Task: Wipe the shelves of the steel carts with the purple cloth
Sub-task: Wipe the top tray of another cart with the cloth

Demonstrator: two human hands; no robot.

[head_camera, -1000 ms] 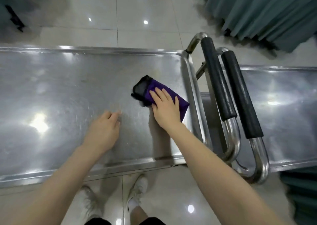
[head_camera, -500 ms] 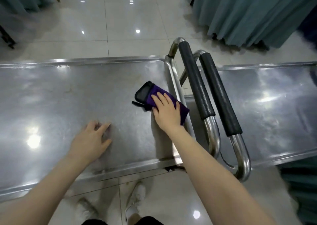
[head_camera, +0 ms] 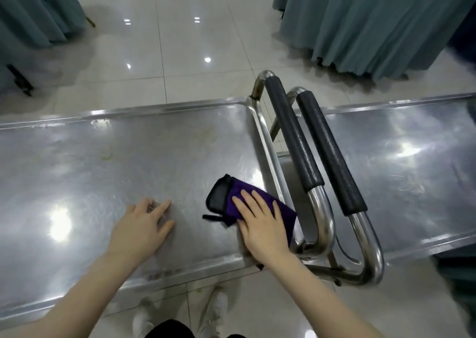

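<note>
A: Where's the purple cloth [head_camera: 287, 216]?
B: Folded flat on the top shelf [head_camera: 154, 157] of the left-hand cart. It's in the near right corner, just beside the raised rim. One end is black mesh with a short strap sticking out.
A: Right hand [head_camera: 260, 224]?
B: Lying flat on the cloth, fingers straight and slightly spread, palm pressing down. Not curled round it. The wrist is over the shelf's front edge.
A: Left hand [head_camera: 140, 228]?
B: On bare steel left of the cloth, apart from it. Fingers extended and loosely spread, tips touching the shelf, holding nothing.
A: Second cart [head_camera: 399, 170]?
B: Parked end to end on the right. The first handle [head_camera: 293, 136] and the other handle [head_camera: 329, 155] stand side by side between the two shelves. Both are steel tube with black foam grips, close together.
A: Surface?
B: Scuffed and shiny, with lights reflected. Faint yellowish marks [head_camera: 107, 155] show toward the far edge.
A: Surroundings?
B: Glossy tiled floor [head_camera: 180, 54], with teal drapes [head_camera: 360, 23] at far left and far right. The person's white shoes [head_camera: 213, 309] show below the shelf's front edge.
</note>
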